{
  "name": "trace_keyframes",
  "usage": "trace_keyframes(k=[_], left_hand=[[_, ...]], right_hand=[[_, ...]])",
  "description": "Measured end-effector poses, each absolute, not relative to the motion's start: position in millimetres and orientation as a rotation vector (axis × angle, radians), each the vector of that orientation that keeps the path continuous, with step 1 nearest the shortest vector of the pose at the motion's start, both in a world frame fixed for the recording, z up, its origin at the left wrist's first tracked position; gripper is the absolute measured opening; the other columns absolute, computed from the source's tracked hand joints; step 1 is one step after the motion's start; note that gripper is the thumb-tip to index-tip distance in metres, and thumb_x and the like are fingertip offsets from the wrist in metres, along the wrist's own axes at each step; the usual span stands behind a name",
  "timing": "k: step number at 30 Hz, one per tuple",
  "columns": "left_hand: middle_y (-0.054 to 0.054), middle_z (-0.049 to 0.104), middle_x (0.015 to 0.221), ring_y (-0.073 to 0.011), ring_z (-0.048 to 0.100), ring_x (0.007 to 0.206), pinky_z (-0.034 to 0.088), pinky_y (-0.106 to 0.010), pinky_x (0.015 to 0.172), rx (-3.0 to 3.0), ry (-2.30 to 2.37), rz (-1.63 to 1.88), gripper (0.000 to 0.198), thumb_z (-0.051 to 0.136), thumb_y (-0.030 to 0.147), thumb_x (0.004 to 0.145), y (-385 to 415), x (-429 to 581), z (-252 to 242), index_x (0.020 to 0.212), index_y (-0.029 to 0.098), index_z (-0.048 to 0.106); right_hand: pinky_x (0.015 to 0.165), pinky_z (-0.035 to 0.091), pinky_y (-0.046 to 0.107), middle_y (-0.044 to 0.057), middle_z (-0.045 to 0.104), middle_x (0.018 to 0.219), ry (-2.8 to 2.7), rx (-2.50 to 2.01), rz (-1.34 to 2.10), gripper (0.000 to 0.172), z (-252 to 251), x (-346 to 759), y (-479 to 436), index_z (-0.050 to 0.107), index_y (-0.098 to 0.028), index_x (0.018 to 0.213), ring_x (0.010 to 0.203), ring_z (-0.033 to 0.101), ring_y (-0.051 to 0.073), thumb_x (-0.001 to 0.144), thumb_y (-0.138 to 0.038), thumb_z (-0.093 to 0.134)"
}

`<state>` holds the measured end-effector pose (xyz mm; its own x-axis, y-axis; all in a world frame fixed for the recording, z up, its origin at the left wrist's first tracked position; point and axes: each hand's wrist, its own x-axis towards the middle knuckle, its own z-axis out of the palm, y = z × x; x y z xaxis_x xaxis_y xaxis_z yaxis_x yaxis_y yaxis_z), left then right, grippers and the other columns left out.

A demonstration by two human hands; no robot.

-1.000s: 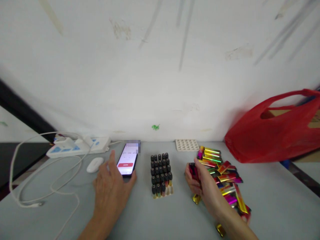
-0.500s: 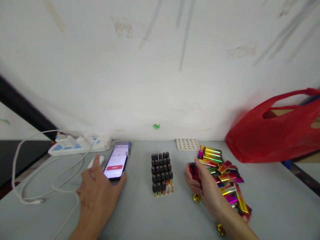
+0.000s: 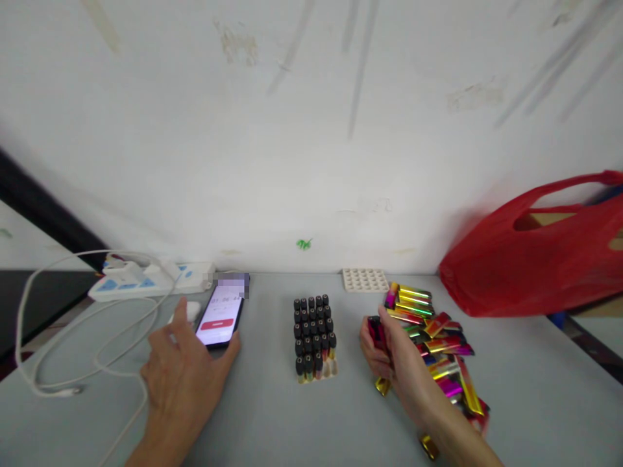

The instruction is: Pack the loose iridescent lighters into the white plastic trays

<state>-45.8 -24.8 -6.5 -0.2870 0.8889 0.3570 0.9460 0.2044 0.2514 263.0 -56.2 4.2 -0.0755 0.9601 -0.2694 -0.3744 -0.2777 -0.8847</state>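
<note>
My left hand (image 3: 187, 383) spans the lower end of a smartphone (image 3: 221, 314) lying on the table, thumb along its right edge and the index finger stretched past its left side. The lit screen shows a running timer and a red button. My right hand (image 3: 384, 353) is closed around a small dark-topped, magenta-red piece (image 3: 376, 329), mostly hidden by the fingers. Between the hands, rows of small black-capped vials (image 3: 314, 327) stand in a pale holder (image 3: 331, 370), whose front right corner has bare slots. Shiny gold, red and magenta small packs (image 3: 445, 344) lie heaped beside my right forearm.
A white slotted tray (image 3: 365, 280) lies against the wall. At the left are a power strip (image 3: 195, 277), white cables (image 3: 29, 350) and a white plug-like piece (image 3: 192, 310). A red bag (image 3: 525, 259) stands at the back right. One gold piece (image 3: 429, 446) lies near the front.
My left hand and the smartphone have shifted slightly left together. The view has also moved a little. My right hand keeps its place and its hold.
</note>
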Motion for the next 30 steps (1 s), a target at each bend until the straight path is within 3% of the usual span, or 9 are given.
trace_keyframes(k=[6, 15, 18, 21, 30], left_hand=[[-0.033, 0.062, 0.137, -0.0594, 0.059, 0.134, 0.062, -0.075, 0.090, -1.732, -2.332, -0.625, 0.099, 0.056, 0.060, 0.098, -20, -53, -11, 0.171, 0.004, 0.022], [-0.037, 0.060, 0.139, -0.0589, 0.058, 0.134, 0.061, -0.073, 0.093, -1.761, -2.317, -0.609, 0.105, 0.044, 0.072, 0.100, -20, -58, -6, 0.171, -0.002, 0.022], [-0.035, 0.064, 0.135, -0.0533, 0.057, 0.133, 0.055, -0.069, 0.107, -1.826, -2.157, -0.640, 0.090, 0.030, 0.066, 0.106, -10, -76, -5, 0.160, -0.005, 0.044], [-0.027, 0.072, 0.121, -0.0459, 0.062, 0.123, 0.051, -0.064, 0.112, -1.925, -1.994, -0.603, 0.072, 0.027, 0.055, 0.109, 4, -101, -7, 0.137, 0.005, 0.070], [-0.020, 0.082, 0.121, -0.0374, 0.071, 0.116, 0.055, -0.053, 0.110, -2.033, -2.003, -0.481, 0.064, 0.030, 0.044, 0.107, 21, -133, -18, 0.125, 0.009, 0.081]], right_hand=[[0.045, 0.012, 0.025, -0.010, 0.026, 0.052, -0.769, -1.105, 1.594, 0.074, 2, 264, -55, 0.052, -0.022, 0.063, 0.047, 0.013, 0.007, 0.081, -0.093, 0.068], [0.044, 0.012, 0.025, -0.010, 0.026, 0.053, -0.790, -1.110, 1.601, 0.075, 1, 264, -54, 0.052, -0.022, 0.063, 0.047, 0.014, 0.007, 0.081, -0.093, 0.066], [0.045, 0.013, 0.025, -0.010, 0.027, 0.053, -0.779, -1.113, 1.587, 0.074, 1, 264, -54, 0.052, -0.022, 0.064, 0.047, 0.015, 0.008, 0.082, -0.093, 0.066], [0.045, 0.013, 0.025, -0.010, 0.027, 0.053, -0.778, -1.111, 1.585, 0.074, 1, 265, -55, 0.051, -0.022, 0.064, 0.048, 0.015, 0.008, 0.082, -0.092, 0.066], [0.045, 0.014, 0.025, -0.010, 0.027, 0.053, -0.779, -1.105, 1.598, 0.074, 4, 265, -56, 0.050, -0.023, 0.062, 0.047, 0.015, 0.008, 0.084, -0.091, 0.066]])
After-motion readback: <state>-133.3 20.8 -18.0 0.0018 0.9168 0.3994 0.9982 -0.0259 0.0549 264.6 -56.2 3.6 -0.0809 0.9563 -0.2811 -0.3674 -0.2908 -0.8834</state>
